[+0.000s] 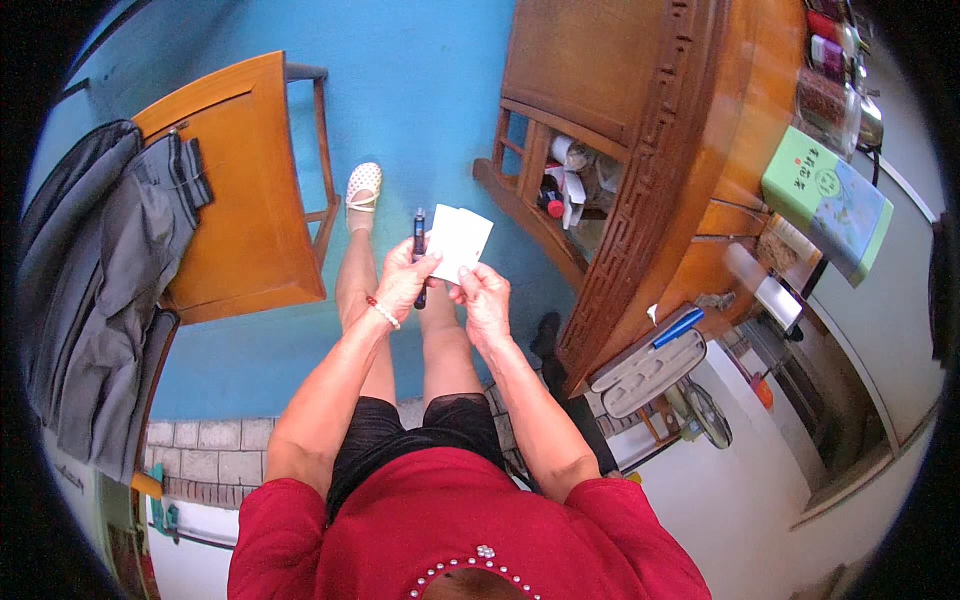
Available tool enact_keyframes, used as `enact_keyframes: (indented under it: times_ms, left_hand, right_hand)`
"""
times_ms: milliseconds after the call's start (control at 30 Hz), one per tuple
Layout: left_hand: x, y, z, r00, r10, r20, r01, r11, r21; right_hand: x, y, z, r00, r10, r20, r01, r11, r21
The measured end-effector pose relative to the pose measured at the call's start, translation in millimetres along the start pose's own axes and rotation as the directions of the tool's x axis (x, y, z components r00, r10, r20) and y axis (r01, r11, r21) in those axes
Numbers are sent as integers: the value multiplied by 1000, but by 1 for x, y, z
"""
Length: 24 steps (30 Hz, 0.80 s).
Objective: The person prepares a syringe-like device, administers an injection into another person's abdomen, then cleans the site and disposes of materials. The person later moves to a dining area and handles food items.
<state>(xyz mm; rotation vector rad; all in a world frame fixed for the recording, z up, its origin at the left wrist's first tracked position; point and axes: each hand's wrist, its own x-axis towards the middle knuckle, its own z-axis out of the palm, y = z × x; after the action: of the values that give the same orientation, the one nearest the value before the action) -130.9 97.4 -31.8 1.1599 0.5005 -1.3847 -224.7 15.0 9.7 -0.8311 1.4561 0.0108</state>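
Observation:
My left hand [403,276] grips a dark pen-shaped device [419,222], upright in the view with a clear tip at its upper end. Its thumb also presses on the lower left edge of two overlapping white paper squares [459,238]. At their lower right corner, my right hand [484,298] pinches the squares between thumb and fingers. Small dark marks show near that corner. Both hands are held in front of my body, above my legs. Off to the right, an open grey case [654,367] with moulded hollows holds a blue pen-shaped item [679,328].
A wooden chair [240,217] with grey clothing [120,300] over it stands left. To the right is a carved wooden cabinet [600,60] with things on its shelf. On top sit a green-and-blue box [825,199] and jars [825,105]. My white shoe [364,186] rests on the blue floor.

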Motion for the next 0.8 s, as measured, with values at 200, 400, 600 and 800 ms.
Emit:
enact_keyframes:
  times_ms: [200,400,600,800]
  left_hand:
    - [4,0,-6,998,-45,42,43,998,55]
    - [8,-1,-8,998,-63,-4,63,998,10]
    - [4,-1,-23,992,-90,-88,94,995,32]
    - [1,-4,-46,984,-96,-153,103,994,42]
  right_hand:
    - [-6,-5,7,1000,13,8,-13,1000,17]
    - [21,-11,6,956,-127,-264,140,990,34]
    - [104,-33,-33,737,-266,-621,301,952,-50]
    - [155,-30,-59,631,-259,-731,290,953,-87]
